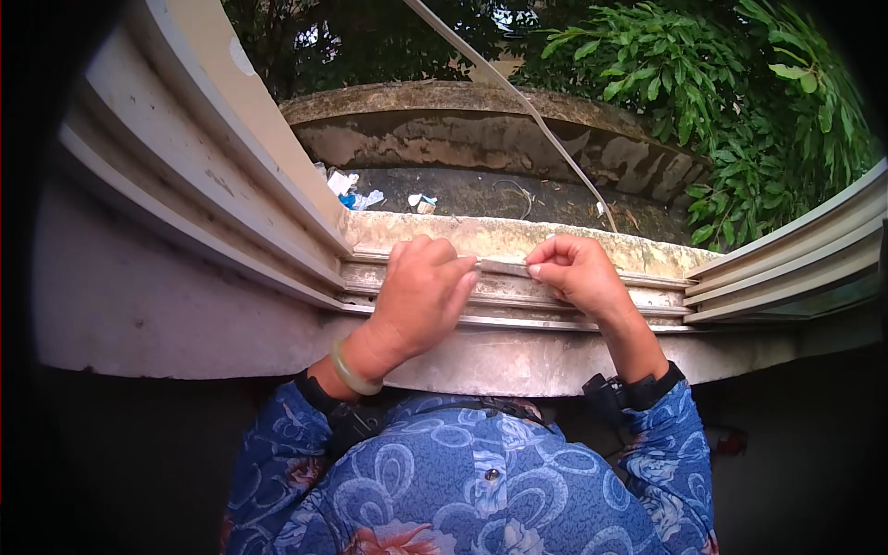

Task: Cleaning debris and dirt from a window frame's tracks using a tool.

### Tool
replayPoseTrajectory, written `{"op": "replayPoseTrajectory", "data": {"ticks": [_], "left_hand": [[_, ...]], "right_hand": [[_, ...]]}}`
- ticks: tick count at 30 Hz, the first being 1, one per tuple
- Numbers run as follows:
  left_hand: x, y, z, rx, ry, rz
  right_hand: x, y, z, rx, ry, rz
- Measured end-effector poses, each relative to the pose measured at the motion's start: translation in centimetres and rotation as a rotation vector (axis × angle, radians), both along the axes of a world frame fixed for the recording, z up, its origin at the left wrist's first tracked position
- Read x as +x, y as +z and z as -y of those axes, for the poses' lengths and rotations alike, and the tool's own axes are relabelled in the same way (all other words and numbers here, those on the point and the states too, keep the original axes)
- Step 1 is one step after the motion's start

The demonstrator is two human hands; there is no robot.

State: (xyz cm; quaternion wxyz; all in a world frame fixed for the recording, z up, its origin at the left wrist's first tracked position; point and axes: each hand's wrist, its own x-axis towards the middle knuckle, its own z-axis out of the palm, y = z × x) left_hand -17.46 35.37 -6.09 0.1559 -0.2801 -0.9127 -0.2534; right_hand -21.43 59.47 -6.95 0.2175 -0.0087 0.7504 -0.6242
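A thin grey strip [505, 267] spans the gap between my hands, just over the outer rail of a metal sliding-window track [513, 302]. My left hand [423, 291] pinches its left end between thumb and forefinger, with the back of the hand towards me. The thumb and forefinger of my right hand [576, 270] close on its right end, the other fingers curled. What the strip is made of cannot be told. Whether it touches the rail is unclear too. Dirt marks the grooves of the track.
Ribbed window frame sides rise at the left [208, 159] and right [798, 257]. Beyond the weathered outer sill [624, 243] is a ledge with litter [361, 198] and a low stained wall [444, 139]. A pale cable [513, 90] crosses outside; leafy branches [694, 76] hang at right.
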Motion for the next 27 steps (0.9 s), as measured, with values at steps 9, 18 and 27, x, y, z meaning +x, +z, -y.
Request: {"op": "replayPoseTrajectory", "data": {"ticks": [9, 18, 27], "left_hand": [[-0.3, -1.5, 1.9, 0.031, 0.017, 0.015], [-0.2, -2.2, 1.7, 0.093, 0.049, 0.006], [0.1, -2.3, 2.2, 0.108, 0.061, -0.007]], "right_hand": [[0.7, 1.3, 0.1, 0.306, 0.056, -0.449], [1.5, -0.8, 2.3, 0.617, 0.198, -0.958], [1.9, 1.0, 2.5, 0.716, 0.288, -1.045]]}}
